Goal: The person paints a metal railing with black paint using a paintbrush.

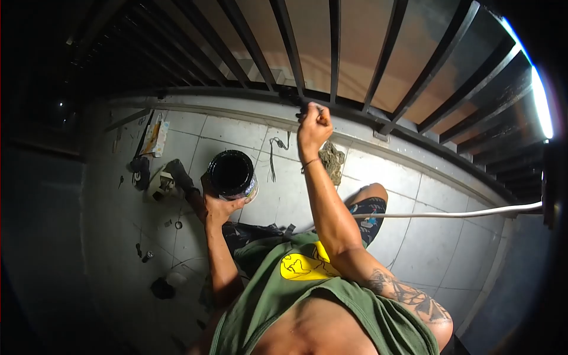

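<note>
My left hand (219, 208) grips the near rim of an open can of black paint (232, 174), holding it above the tiled floor. My right hand (314, 126) is raised and closed around a paintbrush (306, 110), whose tip touches the bottom rail of the black metal railing (331, 100). The brush's bristles are mostly hidden against the dark rail.
The black railing bars (290, 41) run across the top. A crumpled rag (332, 160) lies by the rail, a white pipe (461, 213) crosses at the right, and scraps, a small can lid and debris (155, 177) litter the tiled floor (195, 130) at the left.
</note>
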`<action>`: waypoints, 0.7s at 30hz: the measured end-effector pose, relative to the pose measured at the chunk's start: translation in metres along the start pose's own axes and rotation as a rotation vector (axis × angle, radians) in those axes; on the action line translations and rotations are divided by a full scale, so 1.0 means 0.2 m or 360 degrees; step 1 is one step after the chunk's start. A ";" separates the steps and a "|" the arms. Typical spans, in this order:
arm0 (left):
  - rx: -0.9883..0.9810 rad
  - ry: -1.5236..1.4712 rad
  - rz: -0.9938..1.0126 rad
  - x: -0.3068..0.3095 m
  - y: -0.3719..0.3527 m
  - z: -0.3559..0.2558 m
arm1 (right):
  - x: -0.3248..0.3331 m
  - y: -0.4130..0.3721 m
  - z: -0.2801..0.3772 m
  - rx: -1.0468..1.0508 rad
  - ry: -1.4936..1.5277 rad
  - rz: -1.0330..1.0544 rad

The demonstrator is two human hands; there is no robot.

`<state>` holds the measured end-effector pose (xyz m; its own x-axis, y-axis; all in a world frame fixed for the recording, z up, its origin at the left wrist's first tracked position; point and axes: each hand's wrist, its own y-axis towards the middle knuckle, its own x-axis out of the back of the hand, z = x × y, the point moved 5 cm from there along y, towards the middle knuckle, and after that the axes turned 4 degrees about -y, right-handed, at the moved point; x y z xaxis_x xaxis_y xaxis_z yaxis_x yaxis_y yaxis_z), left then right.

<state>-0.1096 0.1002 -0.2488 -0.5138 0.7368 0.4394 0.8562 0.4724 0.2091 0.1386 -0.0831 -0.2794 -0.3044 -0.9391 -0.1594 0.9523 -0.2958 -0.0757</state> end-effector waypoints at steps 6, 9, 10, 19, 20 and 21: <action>-0.0042 -0.0014 0.0034 -0.04 0.00 -0.05 | 0.15 0.16 -0.12 -0.0128 -0.0259 -0.0344; -0.0027 0.0029 0.0048 -0.06 0.00 -0.08 | 0.17 0.20 -0.25 -0.0209 -0.0230 -0.0373; -0.0017 0.0025 0.0053 -0.06 0.00 -0.09 | 0.18 0.19 -0.29 -0.0217 -0.0234 -0.0379; 0.0058 0.0024 0.0082 -0.09 -0.01 -0.07 | 0.18 0.14 -0.25 -0.0061 -0.0333 -0.0327; 0.0058 0.0025 0.0085 -0.09 -0.01 -0.07 | 0.16 0.15 -0.23 -0.0037 -0.0344 -0.0283; 0.0033 0.0018 0.0078 -0.09 -0.01 -0.08 | 0.14 0.16 -0.24 -0.0024 -0.0371 -0.0256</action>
<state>-0.1004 0.0788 -0.2437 -0.4705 0.7539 0.4585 0.8790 0.4457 0.1691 0.1595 -0.1113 -0.3332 -0.4364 -0.8956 0.0862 0.8911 -0.4435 -0.0963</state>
